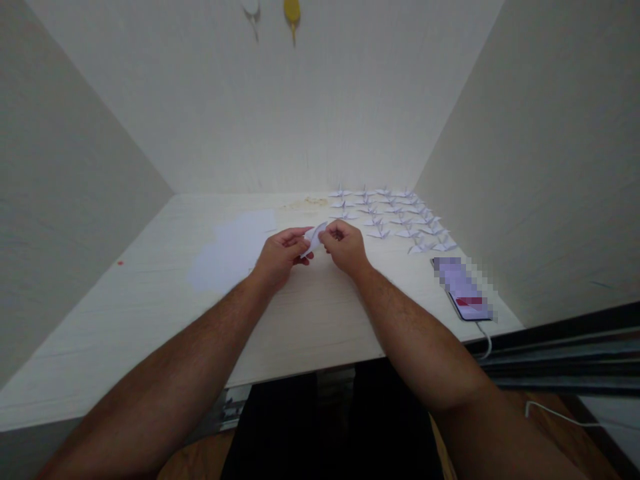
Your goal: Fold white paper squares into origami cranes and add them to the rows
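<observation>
A small folded piece of white paper (315, 237) is held between my two hands above the middle of the table. My left hand (284, 255) grips its lower left side, with the thumb on top and fingers beneath. My right hand (346, 245) pinches the paper's upper right edge with curled fingers. The exact folds are too small to make out. Behind and to the right of my right hand stand several white origami cranes (400, 219) in rows. Left of my left hand lie flat white paper sheets (233, 248).
A phone (463, 290) with a white cable (485, 340) lies near the right edge of the white table (150, 320). Walls (300, 120) enclose the table at the back and both sides. Yellow (292, 12) and white (251, 8) hooks are on the back wall.
</observation>
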`<state>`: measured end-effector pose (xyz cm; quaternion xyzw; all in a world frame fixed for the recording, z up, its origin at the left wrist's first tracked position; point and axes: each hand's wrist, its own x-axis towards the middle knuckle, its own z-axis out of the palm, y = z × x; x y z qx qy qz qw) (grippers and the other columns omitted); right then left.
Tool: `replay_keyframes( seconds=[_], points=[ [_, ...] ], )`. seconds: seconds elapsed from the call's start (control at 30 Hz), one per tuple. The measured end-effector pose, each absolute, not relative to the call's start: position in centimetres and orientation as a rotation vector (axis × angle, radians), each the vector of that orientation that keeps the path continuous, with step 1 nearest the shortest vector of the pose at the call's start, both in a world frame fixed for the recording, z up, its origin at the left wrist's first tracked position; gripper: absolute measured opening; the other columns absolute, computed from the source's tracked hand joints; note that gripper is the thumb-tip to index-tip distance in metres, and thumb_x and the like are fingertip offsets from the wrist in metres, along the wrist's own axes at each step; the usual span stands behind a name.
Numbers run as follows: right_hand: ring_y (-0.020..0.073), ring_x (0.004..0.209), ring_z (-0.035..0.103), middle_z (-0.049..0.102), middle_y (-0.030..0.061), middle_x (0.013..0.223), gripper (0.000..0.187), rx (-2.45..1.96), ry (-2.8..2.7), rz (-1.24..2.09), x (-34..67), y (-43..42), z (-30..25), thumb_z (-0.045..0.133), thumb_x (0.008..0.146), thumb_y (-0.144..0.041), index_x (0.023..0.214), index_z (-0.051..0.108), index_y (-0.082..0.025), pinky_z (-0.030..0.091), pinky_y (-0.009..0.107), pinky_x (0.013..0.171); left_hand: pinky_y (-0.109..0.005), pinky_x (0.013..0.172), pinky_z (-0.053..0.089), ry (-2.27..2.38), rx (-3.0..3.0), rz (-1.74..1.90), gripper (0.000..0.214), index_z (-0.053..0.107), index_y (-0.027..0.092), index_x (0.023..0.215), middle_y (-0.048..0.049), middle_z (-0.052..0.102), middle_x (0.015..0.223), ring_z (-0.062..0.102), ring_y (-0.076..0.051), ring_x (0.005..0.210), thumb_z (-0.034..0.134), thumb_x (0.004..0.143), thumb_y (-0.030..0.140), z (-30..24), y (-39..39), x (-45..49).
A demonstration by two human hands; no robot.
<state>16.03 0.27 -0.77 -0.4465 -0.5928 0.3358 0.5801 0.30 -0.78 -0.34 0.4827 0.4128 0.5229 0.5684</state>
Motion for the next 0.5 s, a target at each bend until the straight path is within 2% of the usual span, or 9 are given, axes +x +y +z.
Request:
replay_keyframes(
  seconds=[0.17, 0.33, 0.5],
  points=[
    [0.0104, 0.055, 0.051, 0.057, -0.0050, 0.061, 0.013, -1.056, -1.423, 0.780, 16.12, 0.32, -0.74, 0.066, 0.073, -0.031, 0.075, 0.058, -0.021, 0.042, 0.023, 0.054, -0.024, 0.051, 0.047, 0.963, 1.183, 1.209, 0.038, 0.076, 0.017, 0.101, -0.0041, 0.069, 0.077, 0.060, -0.012, 0.059, 0.081, 0.068, 0.035, -0.48, -0.76, 0.34],
    [0.0100, 0.055, 0.049, 0.057, -0.0046, 0.060, 0.018, -1.048, -1.462, 0.728, 16.29, 0.13, -0.82, 0.069, 0.075, -0.035, 0.071, 0.060, -0.020, 0.041, 0.024, 0.055, -0.024, 0.051, 0.045, 1.020, 1.181, 1.222, 0.042, 0.077, 0.017, 0.102, -0.0053, 0.070, 0.082, 0.056, -0.010, 0.058, 0.080, 0.071, 0.044, -0.79, -0.52, 0.35],
    [0.0100, 0.052, 0.048, 0.055, -0.0049, 0.056, 0.017, -1.051, -1.424, 0.760, 16.33, 0.29, -1.06, 0.070, 0.071, -0.034, 0.068, 0.060, -0.020, 0.038, 0.024, 0.052, -0.025, 0.051, 0.045, 1.049, 1.183, 1.247, 0.034, 0.074, 0.014, 0.076, -0.0051, 0.066, 0.074, 0.054, -0.011, 0.057, 0.083, 0.064, 0.045, -0.79, -0.41, 0.41]
  ],
)
